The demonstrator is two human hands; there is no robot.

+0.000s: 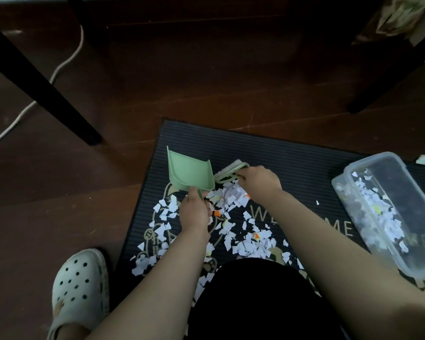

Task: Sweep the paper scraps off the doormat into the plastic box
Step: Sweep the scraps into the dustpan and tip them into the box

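Observation:
A dark ribbed doormat [280, 158] with pale lettering lies on the wooden floor. Several white paper scraps [245, 244], with a few orange ones, are scattered over its near half. My left hand [194, 212] grips the handle of a green dustpan [189, 171], whose pan is tilted up over the mat's left part. My right hand [259, 180] holds a small green brush [231, 171] just right of the dustpan, above a heap of scraps. A clear plastic box [400, 168] sits on the mat's right side with several scraps inside.
Dark table legs stand at the left [42, 87] and right [388, 77]. A white cable [59, 67] runs across the floor at the left. My pale perforated clog [80, 283] is at bottom left. One loose scrap [423, 159] lies beyond the box.

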